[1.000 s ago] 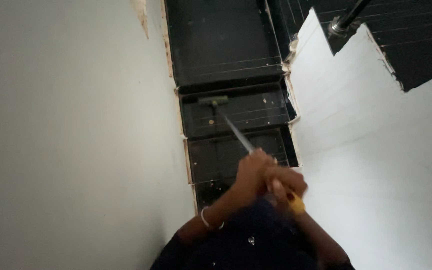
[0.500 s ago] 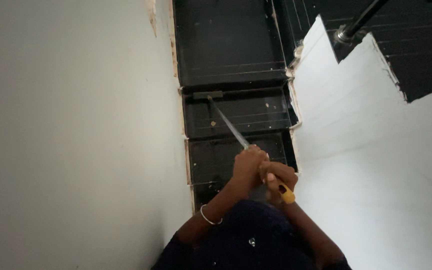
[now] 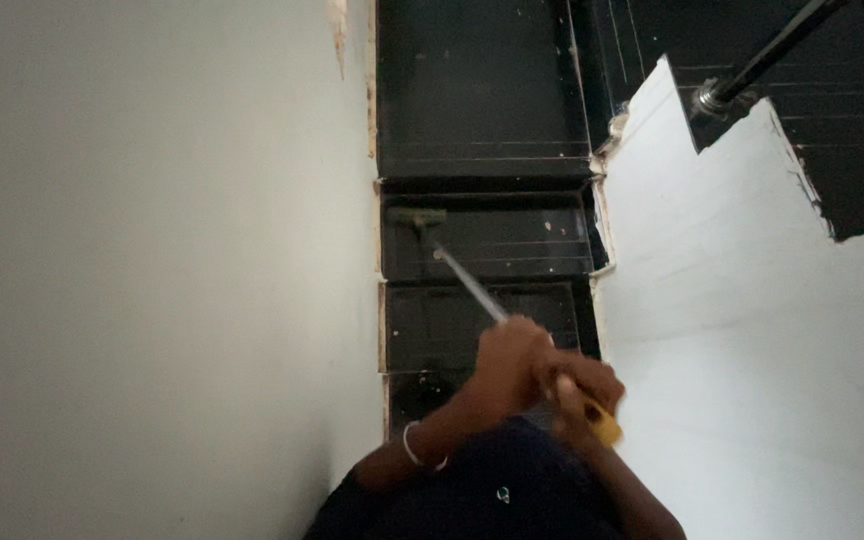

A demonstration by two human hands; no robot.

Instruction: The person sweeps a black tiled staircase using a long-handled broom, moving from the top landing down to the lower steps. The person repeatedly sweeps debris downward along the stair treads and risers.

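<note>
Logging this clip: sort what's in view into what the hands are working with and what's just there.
In use: broom with yellow grip, held by left hand and right hand; dark steps under its head.
Just there: white walls, black handrail, bracelet.

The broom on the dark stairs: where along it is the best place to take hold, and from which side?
Grip the broom near the yellow upper end of its handle, where the left hand and right hand already close around it. Come from the upper end: the thin shaft slants down and away to the brush head resting on a lower step, hard against the left wall.
</note>
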